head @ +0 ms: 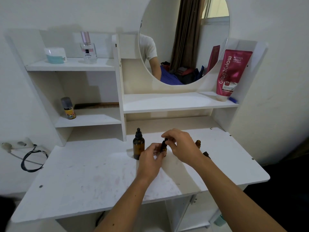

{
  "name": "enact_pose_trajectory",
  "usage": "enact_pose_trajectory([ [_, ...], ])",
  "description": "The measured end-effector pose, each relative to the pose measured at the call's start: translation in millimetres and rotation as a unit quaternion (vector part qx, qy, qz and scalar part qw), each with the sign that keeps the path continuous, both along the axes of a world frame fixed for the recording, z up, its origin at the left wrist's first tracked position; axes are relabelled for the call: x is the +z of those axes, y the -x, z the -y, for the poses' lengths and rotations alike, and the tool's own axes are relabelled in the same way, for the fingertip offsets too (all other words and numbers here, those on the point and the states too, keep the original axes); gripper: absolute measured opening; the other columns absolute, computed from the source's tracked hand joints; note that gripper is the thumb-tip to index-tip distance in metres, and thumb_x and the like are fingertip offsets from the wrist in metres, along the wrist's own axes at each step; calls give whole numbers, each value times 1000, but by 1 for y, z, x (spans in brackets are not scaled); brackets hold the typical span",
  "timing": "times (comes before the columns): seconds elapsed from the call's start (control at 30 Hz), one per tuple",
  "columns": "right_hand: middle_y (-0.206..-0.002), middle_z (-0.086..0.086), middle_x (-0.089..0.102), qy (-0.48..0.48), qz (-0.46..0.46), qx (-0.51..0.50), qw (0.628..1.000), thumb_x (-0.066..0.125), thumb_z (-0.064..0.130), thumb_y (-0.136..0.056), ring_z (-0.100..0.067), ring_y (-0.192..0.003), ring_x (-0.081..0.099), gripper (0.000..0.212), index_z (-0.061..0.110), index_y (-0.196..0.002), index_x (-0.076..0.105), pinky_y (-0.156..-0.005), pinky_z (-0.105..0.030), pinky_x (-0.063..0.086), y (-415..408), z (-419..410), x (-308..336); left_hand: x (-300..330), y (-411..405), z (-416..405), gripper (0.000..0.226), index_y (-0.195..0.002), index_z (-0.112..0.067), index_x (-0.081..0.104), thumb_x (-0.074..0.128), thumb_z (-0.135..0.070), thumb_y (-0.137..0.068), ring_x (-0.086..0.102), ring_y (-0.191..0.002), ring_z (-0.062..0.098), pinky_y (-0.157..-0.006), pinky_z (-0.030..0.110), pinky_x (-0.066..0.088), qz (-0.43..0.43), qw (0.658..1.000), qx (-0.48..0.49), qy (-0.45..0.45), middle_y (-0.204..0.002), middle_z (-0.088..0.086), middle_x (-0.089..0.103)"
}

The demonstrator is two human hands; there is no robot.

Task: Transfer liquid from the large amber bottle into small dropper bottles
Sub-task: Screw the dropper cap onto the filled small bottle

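large amber bottle [138,145] capped, upright | left hand [150,158] grips small dropper bottle [163,149] | right hand [182,146] pinches its cap

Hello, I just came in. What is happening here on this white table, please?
A person is working at a white table with amber bottles. The left hand holds a small dropper bottle by its body, and the right hand pinches its black dropper cap at the top. The large amber bottle stands upright just to the left, with its dropper cap on. Another small amber bottle stands behind the right hand.
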State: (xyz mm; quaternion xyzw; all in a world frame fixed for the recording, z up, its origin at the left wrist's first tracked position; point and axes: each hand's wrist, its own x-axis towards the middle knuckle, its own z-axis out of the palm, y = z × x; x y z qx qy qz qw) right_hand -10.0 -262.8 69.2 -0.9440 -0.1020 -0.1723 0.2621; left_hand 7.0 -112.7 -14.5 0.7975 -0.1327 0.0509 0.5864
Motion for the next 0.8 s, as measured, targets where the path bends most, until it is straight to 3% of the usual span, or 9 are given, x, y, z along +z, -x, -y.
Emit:
enact_pose_trajectory([
  [0.23,-104,1,72,-33,-25,-13,999,70,9,-97,-11,-88,67,18,16,-113,75,-85,-18,50,-4,4,-8,0,-1,-1,25,-113,-32,67,74,-20,-93,66,-103,-2,-90,14,51,2,1000,-3,8,-104,-22,71],
  [0.43,-88,7,73,-79,-53,-35,995,82,35,-87,-7,-81,69,26,20,-107,76,-79,-20,55,-3,4,-11,-2,-1,-1,22,-114,-28,68,71,-17,-95,67,-99,-2,-88,16,54,12,1000,-11,9,-102,-19,72],
  [0.63,-105,7,71,-54,-39,-7,998,76,17,-92,-4,-82,69,24,20,-116,75,-82,-17,53,-2,5,-14,0,-1,0,25,-113,-35,65,72,-19,-94,65,-101,-6,-85,12,50,5,1000,-8,3,-103,-23,70],
  [0.8,-96,5,72,-51,-41,-41,997,81,32,-88,-9,-83,69,23,18,-105,77,-83,-24,56,-5,3,-9,-1,-1,-1,22,-114,-27,68,71,-18,-94,66,-100,-2,-89,18,54,6,1000,-7,3,-103,-19,72],
])
